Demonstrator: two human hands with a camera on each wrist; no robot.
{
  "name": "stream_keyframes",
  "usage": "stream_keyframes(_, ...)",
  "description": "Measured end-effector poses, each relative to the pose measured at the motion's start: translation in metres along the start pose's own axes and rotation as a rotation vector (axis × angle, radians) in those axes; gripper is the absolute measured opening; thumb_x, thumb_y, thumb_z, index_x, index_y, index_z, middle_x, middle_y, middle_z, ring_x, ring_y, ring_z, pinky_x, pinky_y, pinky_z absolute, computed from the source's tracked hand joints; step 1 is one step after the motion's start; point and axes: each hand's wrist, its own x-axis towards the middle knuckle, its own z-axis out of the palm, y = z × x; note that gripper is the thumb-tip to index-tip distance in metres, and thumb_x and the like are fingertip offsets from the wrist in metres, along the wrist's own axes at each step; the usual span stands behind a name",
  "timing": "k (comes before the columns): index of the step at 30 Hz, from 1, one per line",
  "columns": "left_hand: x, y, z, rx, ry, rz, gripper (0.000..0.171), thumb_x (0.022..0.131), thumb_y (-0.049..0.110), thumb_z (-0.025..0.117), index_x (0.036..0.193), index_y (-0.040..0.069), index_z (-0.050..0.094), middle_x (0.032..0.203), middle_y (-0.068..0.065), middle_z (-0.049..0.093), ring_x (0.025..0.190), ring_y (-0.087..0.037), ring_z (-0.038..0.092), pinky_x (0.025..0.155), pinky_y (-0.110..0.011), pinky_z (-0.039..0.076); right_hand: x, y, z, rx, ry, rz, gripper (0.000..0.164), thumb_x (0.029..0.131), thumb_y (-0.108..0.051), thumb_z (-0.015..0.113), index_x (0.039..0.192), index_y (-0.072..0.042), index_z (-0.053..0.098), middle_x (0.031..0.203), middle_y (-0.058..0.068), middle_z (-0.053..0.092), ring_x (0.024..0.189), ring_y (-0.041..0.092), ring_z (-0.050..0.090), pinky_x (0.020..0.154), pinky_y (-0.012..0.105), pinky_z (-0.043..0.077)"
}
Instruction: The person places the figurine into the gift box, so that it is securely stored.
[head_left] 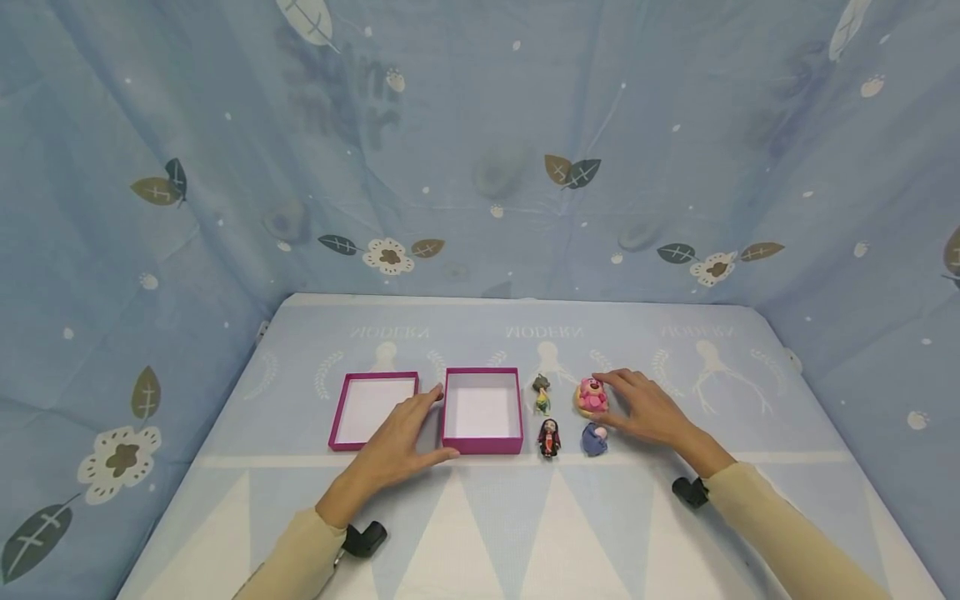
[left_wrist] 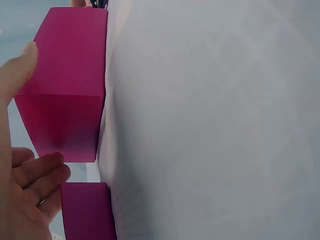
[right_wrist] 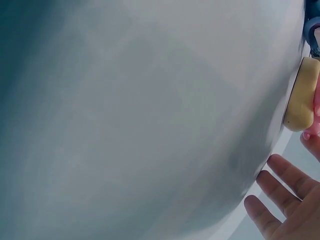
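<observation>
A magenta box with a white inside stands uncovered in mid-table. My left hand is at its left side: the thumb lies at the near wall, and the other fingers reach along the left wall, fairly straight. At the right, my right hand spans a pink bear figurine on a yellow base, index finger at its far side and thumb at its near side. Just nearer lies a blue donkey-like figurine. Between box and bear are a green-and-yellow figurine and a dark-haired doll figurine.
Left of the box lies its shallow magenta lid, white inside up, partly behind my left hand. A pale blue patterned cloth covers the table, and a blue fabric wall rises behind it.
</observation>
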Motion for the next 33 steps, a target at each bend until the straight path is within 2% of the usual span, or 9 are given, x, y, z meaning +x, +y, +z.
stream_keyframes(11,0.0015,0.0009,0.0041,0.005,0.005,0.016,0.096,0.079,0.053,0.076,0.152,0.007,0.034,0.143,-0.007,0.053,0.130,-0.025,0.051,0.109,-0.045,0.043,0.0024,0.0006,0.0000,0.027,0.002,0.011,0.065,0.082,-0.042,0.076,0.136,-0.011,0.055,0.126,0.016,0.060,0.116,0.039,0.055,0.098,0.059,0.045)
stream_keyframes(16,0.0025,0.0001,0.0045,0.014,0.021,0.038,0.095,0.079,0.050,0.077,0.151,0.005,0.035,0.142,-0.010,0.054,0.128,-0.026,0.053,0.108,-0.046,0.044,0.0033,0.0010,0.0014,0.085,0.005,0.022,0.063,0.081,-0.038,0.078,0.133,-0.010,0.057,0.127,0.017,0.059,0.118,0.039,0.053,0.100,0.059,0.043)
stream_keyframes(22,0.0034,0.0015,0.0041,0.017,0.007,0.020,0.092,0.080,0.050,0.076,0.151,0.006,0.035,0.143,-0.009,0.053,0.129,-0.025,0.052,0.109,-0.046,0.043,0.0041,0.0004,0.0020,0.171,0.033,0.012,0.058,0.080,-0.036,0.080,0.126,-0.008,0.060,0.125,0.017,0.060,0.117,0.039,0.053,0.099,0.059,0.042)
stream_keyframes(33,0.0023,0.0003,0.0053,0.024,0.008,0.006,0.092,0.079,0.051,0.077,0.151,0.012,0.035,0.142,-0.006,0.054,0.129,-0.024,0.052,0.109,-0.045,0.044,0.0054,0.0049,0.0049,0.239,0.025,0.032,0.058,0.078,-0.037,0.081,0.125,-0.010,0.062,0.126,0.015,0.060,0.119,0.039,0.051,0.099,0.061,0.041)
